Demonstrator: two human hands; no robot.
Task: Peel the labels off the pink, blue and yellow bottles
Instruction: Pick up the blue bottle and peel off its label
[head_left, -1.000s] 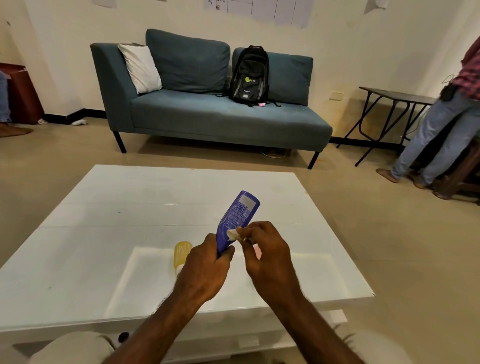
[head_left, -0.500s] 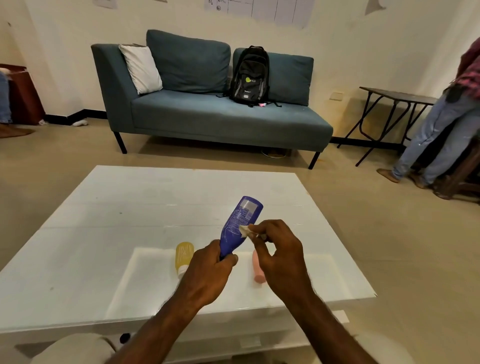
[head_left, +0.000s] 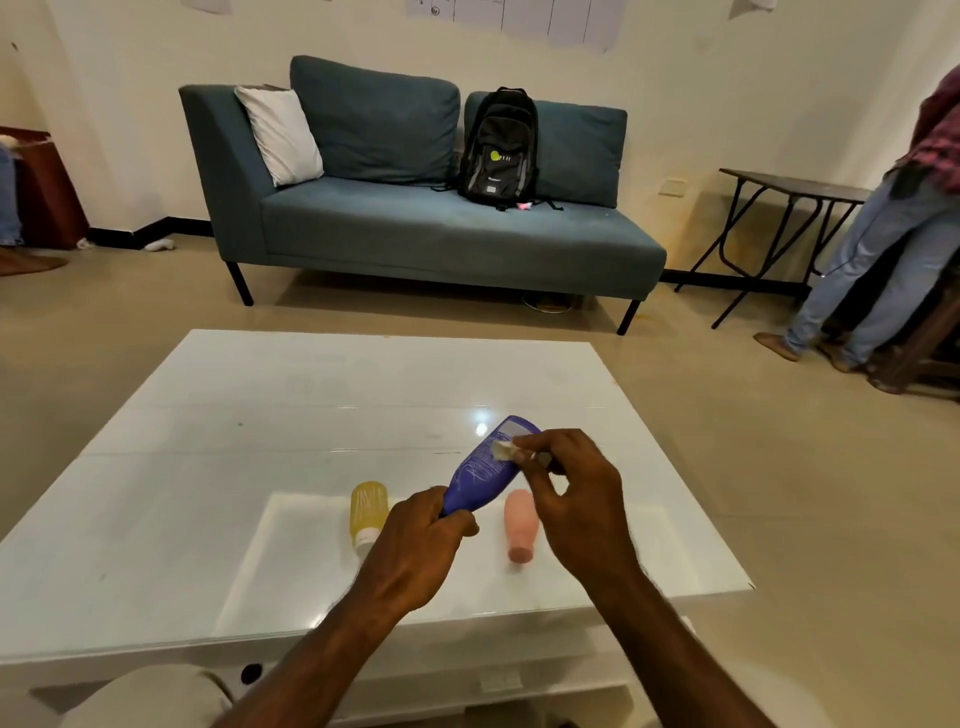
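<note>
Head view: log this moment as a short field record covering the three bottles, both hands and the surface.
blue bottle: held tilted above the table, cap end toward the person
left-hand grip: curled round the blue bottle's near end
right-hand grip: pinches a lifted whitish label flap near the bottle's far end
yellow bottle: lying on the white table
pink bottle: lying on the table, right of the yellow bottle

A lounge-like common room is suggested: a teal sofa is set against the wall, with a white coffee table before it and a folding table to its right.
</note>
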